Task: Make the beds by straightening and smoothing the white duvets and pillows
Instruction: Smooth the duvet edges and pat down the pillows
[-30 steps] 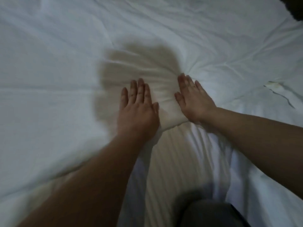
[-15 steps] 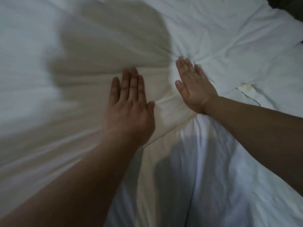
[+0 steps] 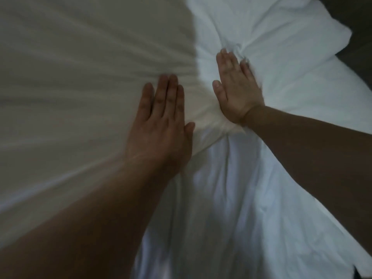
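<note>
A bed fills the view, covered by a white duvet [image 3: 70, 97]. Its left half lies in grey shadow [image 3: 90, 37], and blurred creases fan out leftward from the middle. How the duvet's long axis lies cannot be told, since the cloth runs out of view on three sides.

The left hand [image 3: 161, 125] rests palm down on the shaded cloth, its fingers [image 3: 161, 91] straight, close together and pointing away from the person. Between the hands a raised fold of duvet runs down and leftward. The right hand [image 3: 237, 89] lies flat on the brighter cloth, its fingers [image 3: 225, 63] straight and slightly spread, the tips at a knot of wrinkles. Beyond it a puffed corner [image 3: 322, 31] points to the upper right, against a dark strip [image 3: 360, 21] of the room.

Against half a second ago, the shadow covers more of the left side, the right hand has reached farther up, and the corner and dark strip show more fully.
</note>
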